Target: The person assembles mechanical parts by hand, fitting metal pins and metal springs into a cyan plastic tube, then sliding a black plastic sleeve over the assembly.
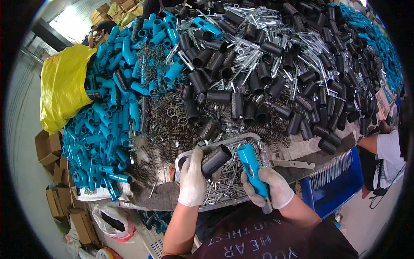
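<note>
In my left hand (192, 181), gloved in white, is a short black ribbed sleeve (217, 159), its open end tilted up to the right. My right hand (277, 188), also gloved, grips a blue tubular part (249, 162) with a slot in its side; a darker end sticks out below the fingers. The two pieces are apart. Both hands are over a metal tray (257, 139) of small screws or pins (222, 185). Behind the tray lie loose coil springs (161, 140) and a heap of black sleeves (222, 96).
Blue tubes (99, 134) pile up on the left beside a yellow sack (64, 88). Shiny metal rods (254, 56) lie among the sleeves. A flat metal strip (297, 164) lies by the tray. A blue crate (334, 196) and another person's arm (368, 144) are at right; cardboard boxes (46, 146) stand left.
</note>
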Tool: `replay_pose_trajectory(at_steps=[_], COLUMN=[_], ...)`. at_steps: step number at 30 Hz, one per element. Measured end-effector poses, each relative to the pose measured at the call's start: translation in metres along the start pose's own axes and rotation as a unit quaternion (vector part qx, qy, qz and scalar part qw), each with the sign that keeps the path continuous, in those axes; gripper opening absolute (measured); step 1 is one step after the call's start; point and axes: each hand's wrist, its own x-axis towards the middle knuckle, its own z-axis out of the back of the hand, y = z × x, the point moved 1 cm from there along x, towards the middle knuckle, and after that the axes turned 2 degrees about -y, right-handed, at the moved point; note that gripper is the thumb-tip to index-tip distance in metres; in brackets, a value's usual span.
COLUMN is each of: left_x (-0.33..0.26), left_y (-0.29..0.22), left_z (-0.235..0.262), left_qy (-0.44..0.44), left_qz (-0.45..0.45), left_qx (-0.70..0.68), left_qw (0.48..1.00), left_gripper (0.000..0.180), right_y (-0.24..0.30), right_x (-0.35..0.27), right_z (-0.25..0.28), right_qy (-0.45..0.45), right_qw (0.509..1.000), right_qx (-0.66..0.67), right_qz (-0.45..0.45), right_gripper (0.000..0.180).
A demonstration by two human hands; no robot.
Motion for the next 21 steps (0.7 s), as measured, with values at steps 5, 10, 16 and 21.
replay_pose_trajectory(at_steps=[5, 10, 16, 21], left_x=[-0.006, -0.007, 0.004, 0.006], left_y=[-0.006, -0.013, -0.009, 0.007], left_z=[-0.002, 0.011, 0.032, 0.033], left_qy=[-0.028, -0.013, 0.107, 0.182], left_qz=[-0.013, -0.018, -0.212, -0.222], left_qx=[-0.061, -0.040, 0.123, 0.012], left_qw=[0.998, 0.999, 0.964, 0.958], left_gripper=[0.020, 0.017, 0.011, 0.015], right_y=[0.004, 0.002, 0.004, -0.007], right_x=[0.000, 0.001, 0.000, -0.002], right_z=[0.002, 0.001, -0.002, -0.010], right_qy=[0.014, 0.027, 0.042, 0.061], right_qw=[0.999, 0.999, 0.940, 0.962], right_qx=[-0.028, -0.039, -0.313, -0.210], right_qz=[0.015, -0.001, -0.127, -0.165], right_gripper=[0.042, 0.039, 0.027, 0.028])
